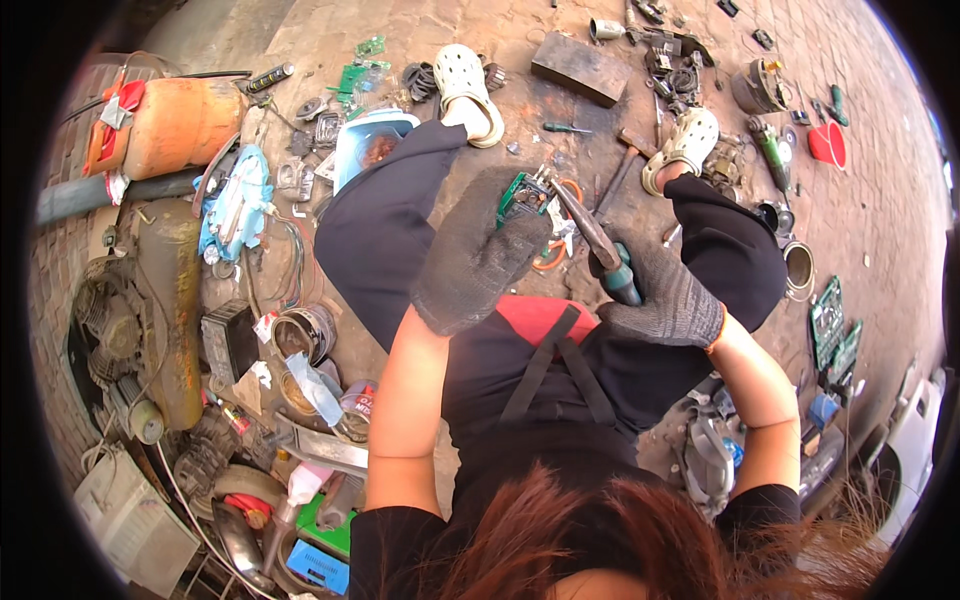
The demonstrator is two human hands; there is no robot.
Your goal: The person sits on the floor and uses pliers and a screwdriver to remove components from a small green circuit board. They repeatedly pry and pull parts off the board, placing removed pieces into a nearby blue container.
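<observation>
My left hand (470,262), in a dark grey knit glove, is closed around a small green circuit board (520,198) with metal parts on its face. My gloved right hand (662,295) grips green-handled long-nose pliers (588,226). Their tapered metal nose slants up and left to the board's right edge. Whether the tip bites on a part there is too small to tell. Both hands are above my lap, between my spread knees. Just beyond the board, an orange loop (568,190) and white scraps show partly behind the tool.
On the ground ahead lie a hammer (630,148), a screwdriver (567,128) and a heavy metal block (581,69). A blue basin (352,140) stands beside my left leg. Leftward are an orange gas cylinder (185,125) and piled scrap; rightward, a red container (827,145) and green boards (828,322).
</observation>
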